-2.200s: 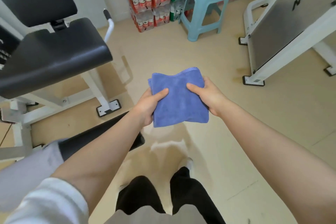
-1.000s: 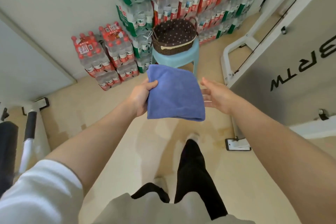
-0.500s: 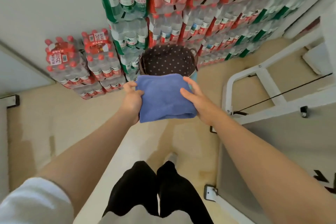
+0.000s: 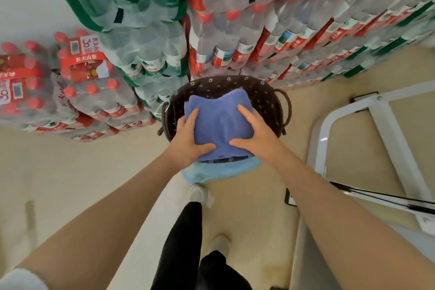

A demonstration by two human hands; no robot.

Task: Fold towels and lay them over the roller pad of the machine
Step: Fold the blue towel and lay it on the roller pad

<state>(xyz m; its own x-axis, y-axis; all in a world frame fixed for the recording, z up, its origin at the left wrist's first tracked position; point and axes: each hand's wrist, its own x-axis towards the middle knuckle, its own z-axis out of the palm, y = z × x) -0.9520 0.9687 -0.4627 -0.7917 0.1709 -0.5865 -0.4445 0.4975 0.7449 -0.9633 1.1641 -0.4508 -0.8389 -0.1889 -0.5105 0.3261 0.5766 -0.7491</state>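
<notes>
At the centre of the frame, the folded blue terry towel [image 4: 220, 122] lay in the dark, flower-dotted woven basket [image 4: 263, 96] on a light blue plastic stool [image 4: 219, 172]. The left hand [image 4: 188, 139] and right hand [image 4: 255, 134] pressed flat on it, fingers straight. Shrink-wrapped packs of water bottles [image 4: 235, 30] filled the top.

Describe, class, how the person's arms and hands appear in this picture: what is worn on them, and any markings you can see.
Both forearms are bare down to the wrists. The left hand and the right hand wear no gloves, and no rings, watch or markings are visible. A white sleeve shows at the upper left arm, in the picture's bottom left corner. The right arm's sleeve is out of frame.
</notes>
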